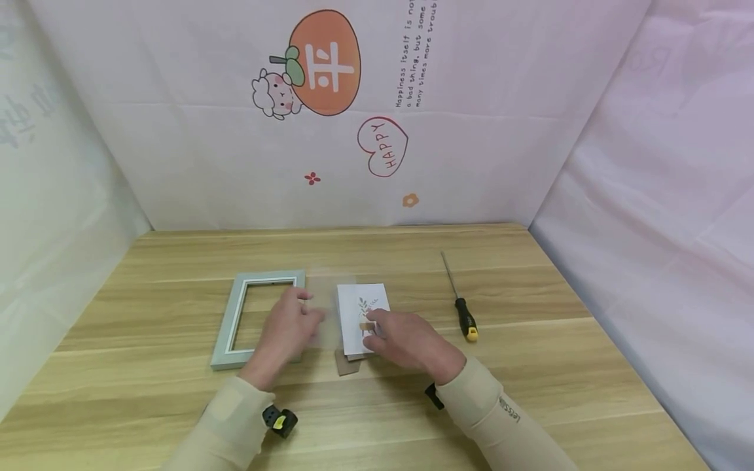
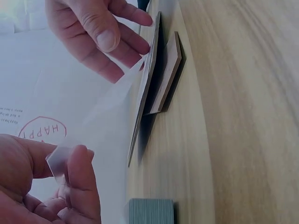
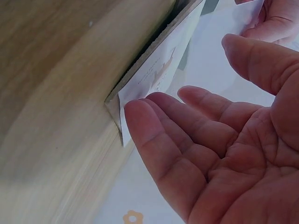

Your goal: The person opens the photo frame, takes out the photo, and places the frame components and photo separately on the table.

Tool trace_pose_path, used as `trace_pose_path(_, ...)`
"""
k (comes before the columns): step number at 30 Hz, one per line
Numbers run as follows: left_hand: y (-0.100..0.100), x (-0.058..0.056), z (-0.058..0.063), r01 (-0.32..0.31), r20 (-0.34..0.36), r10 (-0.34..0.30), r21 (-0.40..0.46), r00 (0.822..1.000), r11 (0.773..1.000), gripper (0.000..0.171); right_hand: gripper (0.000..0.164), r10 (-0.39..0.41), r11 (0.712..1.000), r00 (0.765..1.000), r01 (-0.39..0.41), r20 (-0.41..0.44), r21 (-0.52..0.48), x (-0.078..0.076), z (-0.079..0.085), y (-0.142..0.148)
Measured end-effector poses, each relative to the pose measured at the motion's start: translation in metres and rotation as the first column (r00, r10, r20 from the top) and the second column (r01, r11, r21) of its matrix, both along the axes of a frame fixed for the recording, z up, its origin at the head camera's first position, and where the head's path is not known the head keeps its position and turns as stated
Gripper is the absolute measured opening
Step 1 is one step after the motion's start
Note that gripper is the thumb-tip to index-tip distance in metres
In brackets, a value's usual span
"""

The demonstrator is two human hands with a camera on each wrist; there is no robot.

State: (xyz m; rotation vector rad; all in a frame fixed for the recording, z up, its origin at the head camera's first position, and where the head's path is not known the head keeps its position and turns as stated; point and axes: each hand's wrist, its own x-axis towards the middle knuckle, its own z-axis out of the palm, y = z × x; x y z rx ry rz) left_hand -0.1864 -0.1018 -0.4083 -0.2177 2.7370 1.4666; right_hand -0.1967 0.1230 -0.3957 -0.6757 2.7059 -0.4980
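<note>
My left hand (image 1: 292, 327) pinches the edge of a clear plastic sheet (image 2: 110, 100), which slants from its thumb and fingers toward a printed card in the left wrist view. That white card (image 1: 353, 307), with a plant and a stool-like drawing, lies on a brown backing board (image 2: 145, 93). Under the board a brown flap (image 1: 347, 364) sticks out toward me. My right hand (image 1: 412, 340) is over the card's right side, fingers loosely extended and fingertips at its surface; firm contact cannot be made out. A grey-green picture frame (image 1: 226, 327) lies beneath and left of my left hand.
A screwdriver (image 1: 464, 314) with a black and yellow handle lies on the wooden table (image 1: 501, 405) to the right. White printed cloth (image 1: 471, 163) hangs behind the table and along both sides.
</note>
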Motion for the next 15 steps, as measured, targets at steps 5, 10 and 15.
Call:
trace_pose_path(5, -0.0063, 0.002, 0.0018, -0.034, -0.027, 0.034, -0.014, 0.999, 0.999, 0.047, 0.053, 0.0, 1.0, 1.0, 0.0, 0.002, 0.0, -0.0002, -0.0005, -0.0002)
trace_pose_path(10, -0.009, 0.0042, 0.0034, -0.05, -0.039, 0.05, 0.006, 0.998, 0.999, 0.047, 0.043, 0.011, 1.0, 1.0, -0.012, -0.015, -0.02, -0.0007, -0.0009, -0.0002)
trace_pose_path(15, -0.0076, 0.0042, 0.0037, -0.057, -0.052, 0.06, 0.057, 0.997, 0.997, 0.049, 0.045, -0.006, 0.996, 1.0, 0.005, -0.012, -0.084, -0.0008, 0.0007, -0.0019)
